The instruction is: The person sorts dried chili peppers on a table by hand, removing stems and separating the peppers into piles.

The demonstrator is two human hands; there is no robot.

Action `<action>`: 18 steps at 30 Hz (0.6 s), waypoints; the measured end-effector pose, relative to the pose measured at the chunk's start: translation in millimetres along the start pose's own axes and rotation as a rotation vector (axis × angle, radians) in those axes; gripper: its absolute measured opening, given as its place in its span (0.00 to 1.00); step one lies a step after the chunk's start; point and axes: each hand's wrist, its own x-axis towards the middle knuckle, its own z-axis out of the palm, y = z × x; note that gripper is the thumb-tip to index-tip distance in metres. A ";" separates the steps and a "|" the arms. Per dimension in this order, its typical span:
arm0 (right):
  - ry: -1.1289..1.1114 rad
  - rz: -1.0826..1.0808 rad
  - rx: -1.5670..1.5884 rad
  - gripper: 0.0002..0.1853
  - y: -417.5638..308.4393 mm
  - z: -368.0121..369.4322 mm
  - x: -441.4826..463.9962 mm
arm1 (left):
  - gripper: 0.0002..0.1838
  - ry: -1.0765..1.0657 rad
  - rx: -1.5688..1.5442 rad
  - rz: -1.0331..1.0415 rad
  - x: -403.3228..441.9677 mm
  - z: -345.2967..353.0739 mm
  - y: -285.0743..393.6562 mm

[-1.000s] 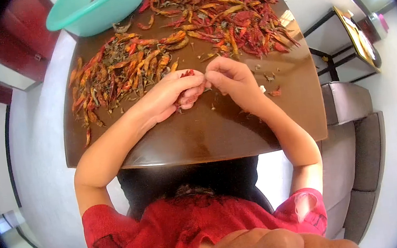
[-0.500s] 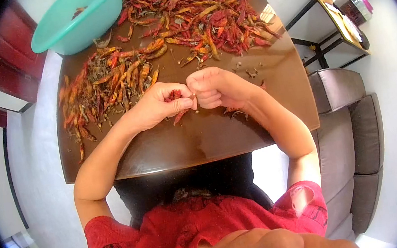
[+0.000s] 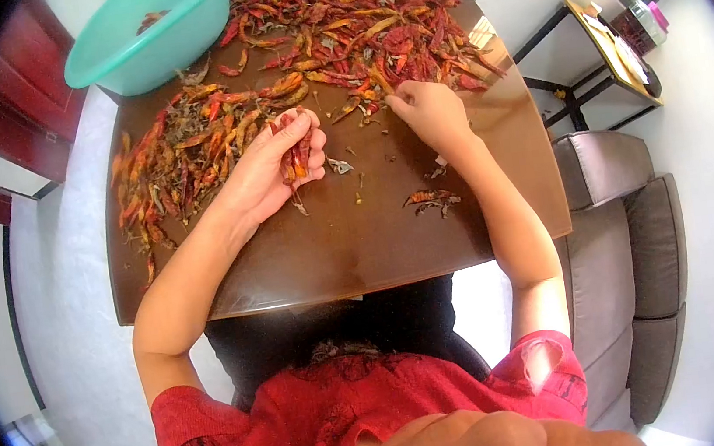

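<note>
Several dried red chilies are wrapped in the fingers of my left hand, beside the orange-brown chili pile at the left. My right hand is at the lower edge of the larger red chili pile, its thumb and forefinger pinched together near an orange chili. Whether anything is between those fingertips is too small to tell. Stem bits and scraps lie on the brown table between my hands. A few dark, shrivelled chilies lie below my right hand.
A turquoise basin with a few chili pieces inside stands at the table's back left. To the right are a grey sofa and a small shelf with a pink-lidded jar.
My hands have come apart from each other. The right one has moved up and right to the large pile; the left one, still with chilies, has moved slightly up.
</note>
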 end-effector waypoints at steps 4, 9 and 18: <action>-0.049 -0.071 0.533 0.15 1.1 5.6 1.9 | 0.08 -0.086 -0.008 0.032 2.6 -6.3 0.5; -0.635 0.171 1.260 0.11 -37.3 -17.6 -23.6 | 0.16 -0.094 0.021 -0.012 -0.3 -5.4 0.6; -0.876 0.192 1.392 0.12 -53.9 -4.5 -35.4 | 0.13 -0.051 0.067 -0.022 1.2 -5.0 -5.0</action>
